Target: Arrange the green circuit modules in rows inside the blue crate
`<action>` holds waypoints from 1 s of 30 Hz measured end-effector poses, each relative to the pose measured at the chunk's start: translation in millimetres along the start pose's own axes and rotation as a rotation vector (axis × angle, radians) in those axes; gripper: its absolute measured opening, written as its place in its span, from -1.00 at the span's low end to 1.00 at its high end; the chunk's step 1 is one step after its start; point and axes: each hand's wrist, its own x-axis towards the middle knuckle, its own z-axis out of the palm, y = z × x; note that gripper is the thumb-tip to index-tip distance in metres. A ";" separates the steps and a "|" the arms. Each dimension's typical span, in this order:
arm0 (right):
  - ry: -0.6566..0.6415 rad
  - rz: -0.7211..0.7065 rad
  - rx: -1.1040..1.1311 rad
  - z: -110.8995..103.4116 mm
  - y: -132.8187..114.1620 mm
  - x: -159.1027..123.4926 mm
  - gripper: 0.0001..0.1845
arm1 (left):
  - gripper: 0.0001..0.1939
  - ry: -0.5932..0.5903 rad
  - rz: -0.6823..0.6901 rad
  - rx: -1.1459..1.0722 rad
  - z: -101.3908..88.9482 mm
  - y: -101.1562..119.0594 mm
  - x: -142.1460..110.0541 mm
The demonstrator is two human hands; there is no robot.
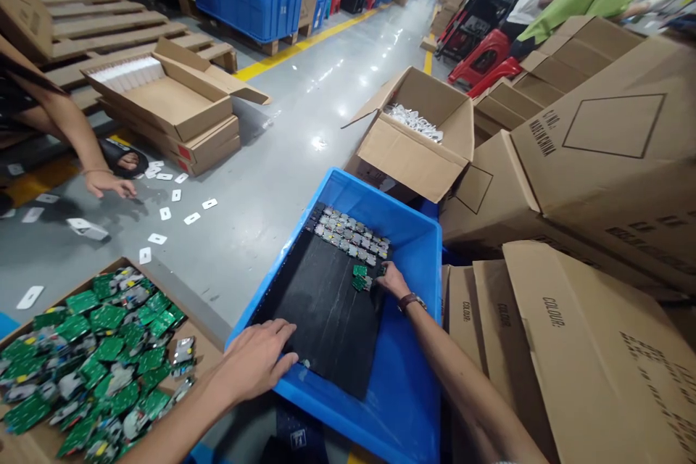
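A blue plastic bin (418,246) holds a black board (326,304). Along the board's far end, small circuit-board assemblies (353,235) lie in rows, grey side up. Two or so green circuit boards (359,274) sit just below those rows, left of my right hand (392,281). That hand, with a strap on its wrist, pinches a small circuit board at the board's right edge; the fingers partly cover it. My left hand (264,357) lies over the bin's near-left rim with its fingers stretched out, holding nothing, fingertips by the board's near-left corner.
A carton (209,348) heaped with green circuit boards stands at lower left. White pieces (192,218) are scattered on the floor near another person's hand (109,183). An open box (416,159) of white parts stands beyond the bin; large cartons (592,130) crowd the right.
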 end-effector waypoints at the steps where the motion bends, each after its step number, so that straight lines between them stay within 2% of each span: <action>1: 0.008 0.005 0.004 -2.8 -1.7 2.4 -0.46 | -0.52 -0.002 0.000 -0.001 -0.3 0.0 0.1; 7: -0.004 0.025 -0.050 -4.5 -8.9 0.9 -0.43 | -0.51 -0.009 0.001 -0.003 -1.2 -0.4 0.5; 13: 0.044 0.000 -0.282 4.4 -15.7 -7.0 -0.54 | -0.50 -0.005 -0.005 -0.017 -1.6 0.6 0.8; 21: 0.014 0.052 -0.242 8.8 -13.0 -5.6 -0.69 | -0.50 0.004 -0.016 -0.040 0.2 -1.1 0.8; 30: 0.078 0.113 -0.139 16.7 -17.8 -11.4 -0.54 | -0.49 0.007 -0.012 -0.017 2.1 -1.7 0.5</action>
